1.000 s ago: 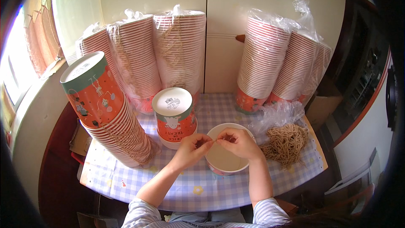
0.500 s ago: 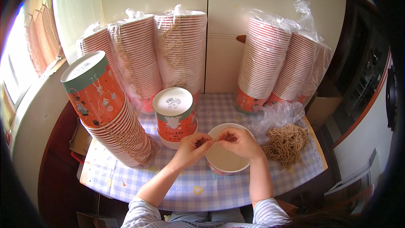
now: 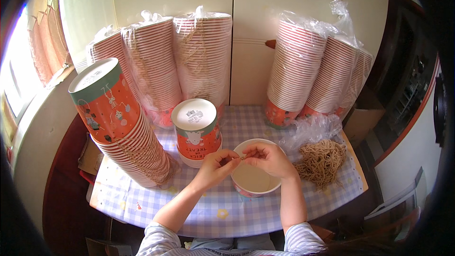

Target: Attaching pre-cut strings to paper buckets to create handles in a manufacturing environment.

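Above a white-lined paper bucket [image 3: 256,184] that stands mouth up, my two hands meet with their fingertips nearly touching. Both my left hand [image 3: 215,167] and my right hand [image 3: 269,160] pinch a tiny tan bit of twine [image 3: 242,158]; most of it is hidden by the fingers. To the left of the bucket, a short stack of orange-and-green printed paper buckets [image 3: 195,135] stands upside down. A loose tangle of tan twine [image 3: 323,162] lies to the right of my right hand.
A tall leaning stack of upside-down buckets [image 3: 130,142] with twine on its side stands at left. Several plastic-wrapped stacks [image 3: 204,57] line the back left, others [image 3: 296,61] the back right. Crumpled clear plastic [image 3: 310,130] lies behind the twine tangle. A checked cloth [image 3: 189,218] covers the table.
Nearly nothing differs. The fingers of my right hand have shifted slightly around the twine; the buckets and stacks stay where they were.
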### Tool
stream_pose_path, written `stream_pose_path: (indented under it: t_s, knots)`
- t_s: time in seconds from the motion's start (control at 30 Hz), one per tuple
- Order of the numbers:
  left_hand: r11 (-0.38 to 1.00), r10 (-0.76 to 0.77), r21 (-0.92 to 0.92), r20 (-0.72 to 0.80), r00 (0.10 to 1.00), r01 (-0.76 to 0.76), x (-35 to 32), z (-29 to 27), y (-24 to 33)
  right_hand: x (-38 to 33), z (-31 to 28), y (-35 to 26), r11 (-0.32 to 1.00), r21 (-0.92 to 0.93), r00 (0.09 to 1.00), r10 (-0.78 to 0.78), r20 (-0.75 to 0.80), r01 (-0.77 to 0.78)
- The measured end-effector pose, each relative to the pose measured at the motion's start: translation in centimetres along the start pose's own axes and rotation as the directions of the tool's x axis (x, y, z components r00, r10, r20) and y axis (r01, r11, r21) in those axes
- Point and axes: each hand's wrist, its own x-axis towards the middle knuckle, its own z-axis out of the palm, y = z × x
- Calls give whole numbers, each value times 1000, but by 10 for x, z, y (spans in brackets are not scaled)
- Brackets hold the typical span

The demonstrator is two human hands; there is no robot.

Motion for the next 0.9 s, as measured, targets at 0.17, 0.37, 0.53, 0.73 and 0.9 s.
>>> stream_pose_path:
  t_s: [0.17,0.37,0.53,0.73,0.9]
  knots:
    - [1000,-1,0,4,1000,1,0,1,1,-1,-1,4,998,-15,998,59,-26,-60]
    - [1000,15,7,-8,1000,-15,0,1,0,-1,-1,1,994,-71,997,78,1,-77]
    - [1000,25,-2,-6,1000,-25,1,1,0,-1,-3,6,991,-115,998,69,4,-68]
    - [1000,3,19,-2,1000,-3,0,-1,1,-1,1,0,994,-100,999,46,-29,-49]
    - [1000,7,20,-4,1000,-7,0,-1,4,-1,0,3,996,-85,999,6,-32,-9]
